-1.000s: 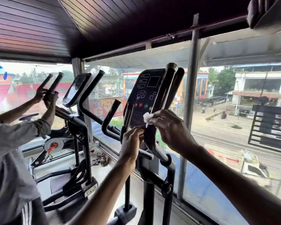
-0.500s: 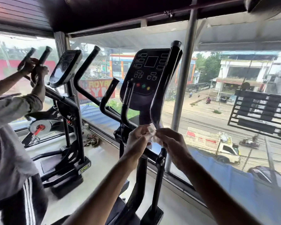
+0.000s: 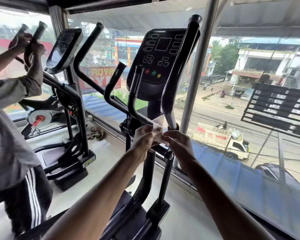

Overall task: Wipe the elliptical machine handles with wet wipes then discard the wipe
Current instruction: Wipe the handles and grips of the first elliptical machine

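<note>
A black elliptical machine stands in front of me, its console point(image 3: 158, 56) flanked by a tall right handle point(image 3: 179, 70) and a shorter curved left handle point(image 3: 133, 94). A small white wet wipe point(image 3: 158, 132) is pinched between both hands just below the lower end of the right handle. My left hand point(image 3: 145, 136) grips the wipe's left side. My right hand point(image 3: 177, 142) holds its right side with the fingertips. The wipe is mostly hidden by my fingers.
A second elliptical point(image 3: 66, 54) stands to the left, where another person point(image 3: 9, 108) in a grey shirt grips its handles. A large window point(image 3: 249, 84) with a steel post point(image 3: 197, 75) runs right behind the machines. A bundle of rags point(image 3: 96, 134) lies on the floor.
My hands slid down from the middle of the right handle to its lower end, and both now hold the wipe. The view tilted downward.
</note>
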The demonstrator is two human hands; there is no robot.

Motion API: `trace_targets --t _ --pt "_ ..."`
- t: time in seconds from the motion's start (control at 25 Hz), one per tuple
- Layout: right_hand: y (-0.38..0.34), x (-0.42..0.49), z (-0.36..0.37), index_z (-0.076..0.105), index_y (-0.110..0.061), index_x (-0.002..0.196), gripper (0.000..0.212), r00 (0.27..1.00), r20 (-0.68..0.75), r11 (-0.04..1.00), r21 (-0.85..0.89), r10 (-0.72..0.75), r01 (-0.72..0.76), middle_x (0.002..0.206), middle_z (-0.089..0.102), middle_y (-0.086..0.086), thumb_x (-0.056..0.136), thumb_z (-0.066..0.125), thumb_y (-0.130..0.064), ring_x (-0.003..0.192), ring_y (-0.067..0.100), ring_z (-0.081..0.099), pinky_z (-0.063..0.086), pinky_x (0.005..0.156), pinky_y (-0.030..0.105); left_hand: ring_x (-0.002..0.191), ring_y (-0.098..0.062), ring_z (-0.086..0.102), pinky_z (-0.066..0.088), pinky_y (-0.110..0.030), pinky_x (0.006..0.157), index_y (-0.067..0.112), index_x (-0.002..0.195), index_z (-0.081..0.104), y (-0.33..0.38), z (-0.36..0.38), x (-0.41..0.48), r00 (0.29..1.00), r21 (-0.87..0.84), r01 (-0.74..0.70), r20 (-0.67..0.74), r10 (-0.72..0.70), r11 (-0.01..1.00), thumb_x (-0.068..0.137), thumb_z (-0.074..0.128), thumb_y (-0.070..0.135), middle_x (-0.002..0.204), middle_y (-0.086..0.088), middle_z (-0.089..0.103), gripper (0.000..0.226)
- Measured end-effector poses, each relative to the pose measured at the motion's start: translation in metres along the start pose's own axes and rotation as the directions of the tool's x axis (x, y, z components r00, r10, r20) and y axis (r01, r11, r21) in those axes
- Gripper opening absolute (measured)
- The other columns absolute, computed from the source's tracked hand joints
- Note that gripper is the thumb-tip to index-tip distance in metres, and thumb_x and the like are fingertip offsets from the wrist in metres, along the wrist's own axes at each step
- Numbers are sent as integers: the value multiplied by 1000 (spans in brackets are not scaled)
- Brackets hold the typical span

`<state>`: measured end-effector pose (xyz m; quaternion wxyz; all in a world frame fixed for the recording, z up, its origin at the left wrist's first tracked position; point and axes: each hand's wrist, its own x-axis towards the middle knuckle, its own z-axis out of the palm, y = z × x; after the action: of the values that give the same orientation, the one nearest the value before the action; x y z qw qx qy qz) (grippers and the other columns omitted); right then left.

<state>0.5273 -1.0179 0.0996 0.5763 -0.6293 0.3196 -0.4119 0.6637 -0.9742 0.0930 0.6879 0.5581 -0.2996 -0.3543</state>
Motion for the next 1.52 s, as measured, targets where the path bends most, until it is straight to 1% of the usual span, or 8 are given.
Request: trace_targets --t 0.16,0.32,0.56,0.8,0.88,1.12,1.36,1.52 --pt "14 14 9 78 -6 99 10 992 -121 995 -101 -40 28 85 76 6 94 72 -10 60 -3 67 48 51 12 83 -25 75 63 -36 80 -1 98 74 -6 -2 10 998 -31 46 40 -44 998 88 73 -2 91 -17 77 11" --pt "20 23 19 77 -9 99 15 992 -120 996 -73 35 -44 85 77 2 87 81 -18 66 -1 70 50 55 13 90 -18 73 61 -29 71 5 105 77 -6 -11 29 996 25 66 53 -67 997 89 79 15 96 -5 78 19" --pt "27 40 47 78 -18 86 16 928 -367 997 -19 65 -77 90 78 13 75 74 -30 88 32 73 60 81 47 85 -19 71 64 -39 78 13 94 73 -9 -33 67 984 95 82 151 -96 992 90 78 16 94 -6 74 7" --pt "37 60 70 79 -16 88 24 855 -515 998 -16 50 -68 89 78 10 71 80 -34 84 24 70 57 78 42 81 -24 71 62 -37 76 5 97 73 -19 -46 110 948 35 129 288 -134 991 85 77 4 89 -10 75 12" --pt "41 65 71 78 -15 85 4 819 -573 997 -25 41 -68 80 76 9 84 78 -19 78 21 68 57 79 40 80 -21 69 61 -35 75 5 96 75 -22 -42 122 984 43 63 166 -70 997 87 74 2 86 -5 75 9" --pt "54 80 50 72 -21 91 14 707 -707 984 -132 -10 -118 83 75 -1 90 72 -7 73 12 71 60 80 41 106 -30 72 50 -30 82 13 117 77 -18 -13 143 984 302 -70 -134 115 951 94 69 15 115 -13 77 24" --pt "59 93 48 67 -13 108 26 707 -660 882 -458 -253 -112 104 75 -1 85 77 -6 96 9 72 47 68 4 108 -40 66 51 -44 88 7 117 74 -54 22 150 988 424 -156 77 137 892 102 57 18 111 -22 75 26" --pt "67 93 40 66 -16 110 30 730 -617 855 -511 -296 -85 104 75 0 84 79 -8 94 13 73 56 81 25 93 -27 75 54 -29 78 18 118 77 -70 19 148 925 361 -377 182 332 853 99 62 20 101 -12 80 24"
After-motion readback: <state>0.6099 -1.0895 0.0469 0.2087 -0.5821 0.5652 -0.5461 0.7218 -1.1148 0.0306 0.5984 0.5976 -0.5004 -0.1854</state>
